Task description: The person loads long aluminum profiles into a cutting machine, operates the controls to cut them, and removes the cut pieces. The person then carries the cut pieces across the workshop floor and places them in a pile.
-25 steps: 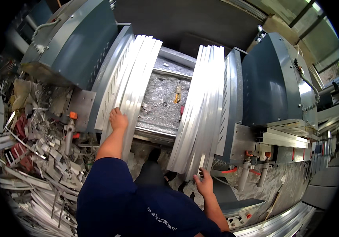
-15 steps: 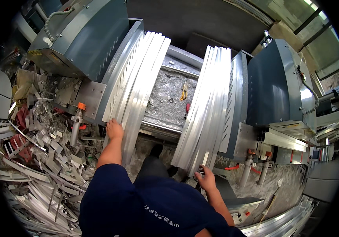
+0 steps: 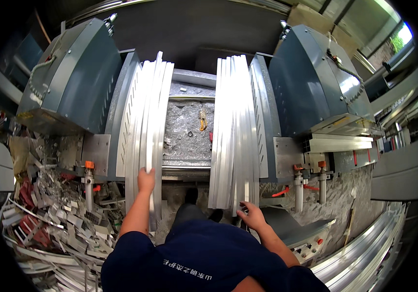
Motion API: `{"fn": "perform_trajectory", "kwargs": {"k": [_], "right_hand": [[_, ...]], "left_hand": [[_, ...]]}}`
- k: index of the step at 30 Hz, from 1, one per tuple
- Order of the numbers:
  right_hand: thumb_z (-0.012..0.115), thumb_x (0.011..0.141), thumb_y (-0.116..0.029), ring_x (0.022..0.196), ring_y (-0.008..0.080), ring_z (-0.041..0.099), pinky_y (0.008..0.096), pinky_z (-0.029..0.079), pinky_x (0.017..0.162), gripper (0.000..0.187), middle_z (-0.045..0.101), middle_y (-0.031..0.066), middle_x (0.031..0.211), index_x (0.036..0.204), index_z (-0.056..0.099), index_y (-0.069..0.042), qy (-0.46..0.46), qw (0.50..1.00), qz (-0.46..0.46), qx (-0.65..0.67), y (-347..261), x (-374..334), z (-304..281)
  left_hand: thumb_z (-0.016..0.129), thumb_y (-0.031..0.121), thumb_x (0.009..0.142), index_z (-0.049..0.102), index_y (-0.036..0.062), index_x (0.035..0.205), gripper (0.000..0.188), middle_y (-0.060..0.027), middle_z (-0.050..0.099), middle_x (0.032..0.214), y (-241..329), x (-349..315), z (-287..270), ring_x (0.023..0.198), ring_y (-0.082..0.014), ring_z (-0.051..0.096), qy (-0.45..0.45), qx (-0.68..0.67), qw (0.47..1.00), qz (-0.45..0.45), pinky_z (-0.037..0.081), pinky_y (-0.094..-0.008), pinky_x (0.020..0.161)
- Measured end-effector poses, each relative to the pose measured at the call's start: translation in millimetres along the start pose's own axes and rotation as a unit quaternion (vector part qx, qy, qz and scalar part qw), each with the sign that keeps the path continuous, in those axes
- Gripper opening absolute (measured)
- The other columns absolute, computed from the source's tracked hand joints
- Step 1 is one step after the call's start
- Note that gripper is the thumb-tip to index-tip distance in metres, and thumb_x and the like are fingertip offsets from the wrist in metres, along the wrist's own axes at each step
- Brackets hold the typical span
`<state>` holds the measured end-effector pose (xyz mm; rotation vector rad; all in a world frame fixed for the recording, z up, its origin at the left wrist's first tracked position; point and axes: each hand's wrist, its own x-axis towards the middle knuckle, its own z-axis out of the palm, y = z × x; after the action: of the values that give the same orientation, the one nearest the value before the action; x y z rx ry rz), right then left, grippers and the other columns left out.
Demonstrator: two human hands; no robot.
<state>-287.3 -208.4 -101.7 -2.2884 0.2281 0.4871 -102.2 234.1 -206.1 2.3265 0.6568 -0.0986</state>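
Note:
Two bundles of long silver aluminium profiles lie lengthwise across the machine, the left bundle (image 3: 156, 112) and the right bundle (image 3: 234, 126). My left hand (image 3: 145, 181) is closed on a profile in the left bundle, near its close end; the underside of the grip is hidden. One profile there sticks out farther than its neighbours at the far end. At the near end of the right bundle, my right hand (image 3: 253, 215) has its fingers apart, with the fingertips by the profile ends and no firm grip showing.
Blue-grey machine housings stand left (image 3: 85, 80) and right (image 3: 306, 82). Between the bundles is a scrap-strewn bed (image 3: 188, 138) with a yellow-handled tool (image 3: 202, 121). Metal offcuts (image 3: 67, 214) heap at lower left. Orange-topped clamp cylinders (image 3: 89, 187) and a control box (image 3: 311, 246) stand nearby.
My view has swung so the bundles stand straighter. My left hand has moved from the left bundle's outer edge onto its middle. My right hand stays by the right bundle's near end.

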Motion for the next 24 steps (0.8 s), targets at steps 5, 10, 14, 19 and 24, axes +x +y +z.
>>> {"fn": "perform_trajectory", "kwargs": {"k": [5,10,14,19,24], "right_hand": [[0.073,0.087,-0.03,0.102,0.0325,0.067,0.04,0.054,0.087,0.049,0.068,0.017,0.116,0.127,0.061,-0.004,0.017,1.0,0.0,0.015,14,-18,6],[0.075,0.086,-0.026,0.096,0.0295,0.069,0.0386,0.055,0.084,0.049,0.069,0.0163,0.112,0.127,0.061,-0.002,0.039,0.999,0.019,0.008,3,-31,-9],[0.074,0.086,-0.029,0.1,0.0306,0.068,0.0397,0.054,0.085,0.049,0.069,0.0154,0.115,0.126,0.061,-0.003,0.081,0.994,0.065,0.044,21,-60,-3],[0.074,0.086,-0.029,0.1,0.0293,0.068,0.0386,0.054,0.086,0.05,0.069,0.0147,0.115,0.128,0.06,-0.005,0.097,0.99,0.091,0.035,34,-85,-9],[0.073,0.087,-0.031,0.1,0.0292,0.068,0.0391,0.054,0.086,0.051,0.068,0.015,0.116,0.129,0.06,-0.006,0.104,0.987,0.11,0.055,44,-104,1]], "left_hand": [[0.07,0.035,0.09,0.057,-0.0074,0.124,0.056,-0.0275,0.068,0.11,99,-22,76,0.102,-0.0392,0.067,-0.118,-0.145,0.982,0.016,0.05,-0.0454,0.089],[0.057,0.056,0.094,0.02,-0.0008,0.155,0.091,-0.0328,0.037,0.15,127,-43,219,0.144,-0.0347,0.035,-0.289,-0.223,0.924,0.117,0.03,-0.0434,0.116],[0.047,0.066,0.093,0.012,0.0027,0.158,0.097,-0.0207,0.01,0.164,161,-103,230,0.153,-0.0346,0.008,-0.392,0.139,0.884,0.216,0.012,-0.0538,0.121],[0.055,0.068,0.087,0.008,0.004,0.158,0.107,-0.0134,0.01,0.166,160,-118,251,0.153,-0.0351,0.004,-0.378,0.123,0.889,0.226,0.008,-0.0568,0.121],[0.072,0.058,0.077,0.001,0.0037,0.158,0.121,-0.0147,0.014,0.165,203,-136,269,0.153,-0.0354,0.004,-0.337,0.103,0.933,0.078,0.009,-0.0566,0.121]]}}
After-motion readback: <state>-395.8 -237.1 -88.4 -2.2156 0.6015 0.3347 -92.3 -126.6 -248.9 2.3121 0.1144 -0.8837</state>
